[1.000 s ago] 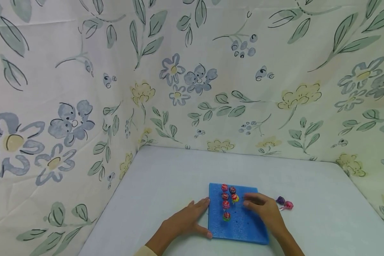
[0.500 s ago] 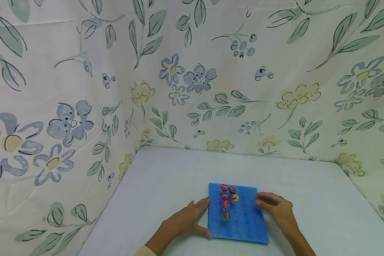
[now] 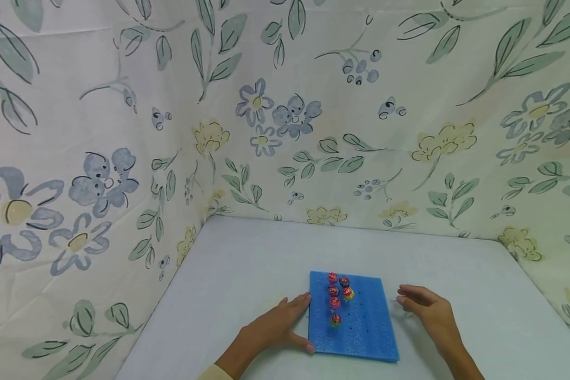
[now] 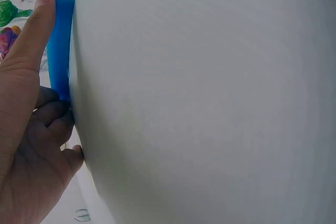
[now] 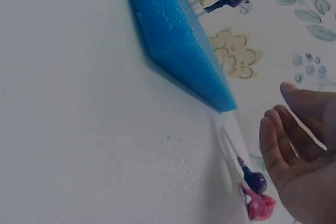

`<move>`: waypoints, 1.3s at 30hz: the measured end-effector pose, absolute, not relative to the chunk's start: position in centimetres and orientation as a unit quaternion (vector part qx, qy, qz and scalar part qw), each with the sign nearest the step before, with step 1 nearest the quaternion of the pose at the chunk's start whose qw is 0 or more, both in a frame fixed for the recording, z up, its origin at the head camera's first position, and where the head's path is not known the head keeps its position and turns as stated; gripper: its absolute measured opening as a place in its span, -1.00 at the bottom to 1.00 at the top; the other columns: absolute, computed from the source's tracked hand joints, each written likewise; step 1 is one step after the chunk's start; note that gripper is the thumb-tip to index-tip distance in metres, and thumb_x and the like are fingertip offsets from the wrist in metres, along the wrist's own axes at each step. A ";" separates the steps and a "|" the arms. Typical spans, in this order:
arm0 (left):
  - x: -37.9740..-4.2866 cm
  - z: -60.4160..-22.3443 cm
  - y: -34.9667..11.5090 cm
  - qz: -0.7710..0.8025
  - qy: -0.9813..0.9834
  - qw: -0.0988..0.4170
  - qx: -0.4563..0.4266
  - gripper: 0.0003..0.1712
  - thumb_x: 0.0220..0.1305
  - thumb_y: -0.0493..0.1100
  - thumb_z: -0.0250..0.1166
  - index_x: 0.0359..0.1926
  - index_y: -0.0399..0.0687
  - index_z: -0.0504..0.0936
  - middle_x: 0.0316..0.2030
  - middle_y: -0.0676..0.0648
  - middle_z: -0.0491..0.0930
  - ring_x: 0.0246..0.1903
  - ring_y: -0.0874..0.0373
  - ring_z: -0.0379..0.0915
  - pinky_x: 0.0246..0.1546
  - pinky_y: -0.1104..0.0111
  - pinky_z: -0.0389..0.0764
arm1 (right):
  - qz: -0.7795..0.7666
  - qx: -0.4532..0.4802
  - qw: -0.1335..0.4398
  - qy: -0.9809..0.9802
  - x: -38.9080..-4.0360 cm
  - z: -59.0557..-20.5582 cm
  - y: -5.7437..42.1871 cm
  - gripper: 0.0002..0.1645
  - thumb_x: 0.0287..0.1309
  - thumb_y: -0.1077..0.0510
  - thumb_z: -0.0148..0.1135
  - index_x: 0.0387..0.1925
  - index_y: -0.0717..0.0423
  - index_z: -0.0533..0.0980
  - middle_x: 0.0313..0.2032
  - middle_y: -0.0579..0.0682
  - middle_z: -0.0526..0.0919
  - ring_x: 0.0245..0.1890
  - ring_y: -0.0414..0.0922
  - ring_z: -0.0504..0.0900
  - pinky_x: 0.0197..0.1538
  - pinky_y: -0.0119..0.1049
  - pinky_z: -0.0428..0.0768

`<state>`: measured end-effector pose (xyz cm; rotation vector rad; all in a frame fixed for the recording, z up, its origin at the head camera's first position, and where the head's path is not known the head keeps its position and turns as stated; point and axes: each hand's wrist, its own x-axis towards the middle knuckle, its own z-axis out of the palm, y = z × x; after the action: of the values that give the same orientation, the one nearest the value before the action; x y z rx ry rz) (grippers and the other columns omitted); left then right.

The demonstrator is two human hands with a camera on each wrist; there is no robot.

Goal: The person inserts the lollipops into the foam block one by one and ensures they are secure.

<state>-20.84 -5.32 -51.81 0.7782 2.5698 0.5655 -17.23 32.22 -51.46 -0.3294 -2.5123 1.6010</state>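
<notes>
My left hand (image 3: 280, 327) rests against the left side of a blue foam board (image 3: 375, 316), its thumb at the near part of that edge. In the left wrist view its thumb (image 4: 37, 30) lies along the board's blue side. Several wrapped lollipops (image 3: 334, 303) stand upright in the board in two columns. Right of the board hovers my right hand (image 3: 429, 311), fingers loosely bent and holding nothing. Beside it in the right wrist view, a purple lollipop (image 5: 255, 181) and a pink lollipop (image 5: 261, 206) lie on the table; the hand hides their heads from the head view.
Small dark holes dot the board's surface right of the lollipops. The board lies on a white table (image 3: 247, 264). Floral cloth (image 3: 285, 174) hangs behind the table and along its left side.
My right hand has moved right, from over the board to beside it, and now covers the two loose lollipops in the head view. The left hand and board have stayed put.
</notes>
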 end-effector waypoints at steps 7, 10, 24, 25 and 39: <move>-20.9 -51.8 -5.3 0.202 0.919 0.201 0.274 0.36 0.00 0.51 0.52 0.70 0.18 0.12 0.67 0.15 0.10 0.64 0.07 0.06 0.57 -0.05 0.25 | 0.522 -0.128 0.083 -0.839 -16.9 -51.2 33.2 -0.36 0.31 -0.04 0.51 0.25 0.28 0.62 0.09 0.14 0.79 -0.16 -0.25 0.81 -0.13 -0.43 0.74; -20.8 -51.9 -5.2 0.203 0.919 0.200 0.271 0.36 0.00 0.51 0.53 0.70 0.18 0.13 0.67 0.15 0.10 0.64 0.01 0.07 0.56 -0.06 0.27 | 0.518 -0.139 0.087 -0.840 -16.7 -51.2 33.7 -0.36 0.29 -0.03 0.53 0.24 0.29 0.63 0.05 0.08 0.81 -0.18 -0.33 0.79 -0.15 -0.46 0.73; -20.7 -52.0 -5.1 0.208 0.922 0.198 0.260 0.36 -0.02 0.51 0.54 0.70 0.20 0.14 0.66 0.16 0.11 0.61 -0.20 0.10 0.51 -0.11 0.34 | 0.516 -0.182 0.084 -0.833 -16.5 -51.3 36.8 -0.33 0.29 -0.08 0.53 0.24 0.28 0.63 -0.10 -0.26 0.84 -0.23 -0.43 0.77 -0.18 -0.69 0.55; -20.7 -52.0 -5.1 0.207 0.922 0.199 0.260 0.36 -0.02 0.51 0.54 0.70 0.21 0.14 0.66 0.17 0.11 0.61 -0.20 0.11 0.51 -0.11 0.35 | 0.515 -0.187 0.081 -0.832 -16.5 -51.3 36.9 -0.33 0.29 -0.09 0.53 0.25 0.27 0.63 -0.10 -0.27 0.84 -0.23 -0.42 0.77 -0.18 -0.69 0.52; -20.8 -52.2 -5.2 0.207 0.921 0.195 0.265 0.37 -0.03 0.53 0.52 0.70 0.21 0.12 0.66 0.17 0.11 0.62 -0.18 0.11 0.51 -0.09 0.35 | 0.466 -0.225 0.080 -0.852 -16.5 -51.6 38.1 -0.49 0.38 0.08 0.42 0.25 0.24 0.64 -0.07 -0.15 0.85 -0.32 -0.34 0.78 -0.25 -0.55 0.54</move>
<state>-20.76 -5.20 -52.19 0.7416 2.5826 0.5815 -16.50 38.05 -51.58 -0.6714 -2.5481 1.3926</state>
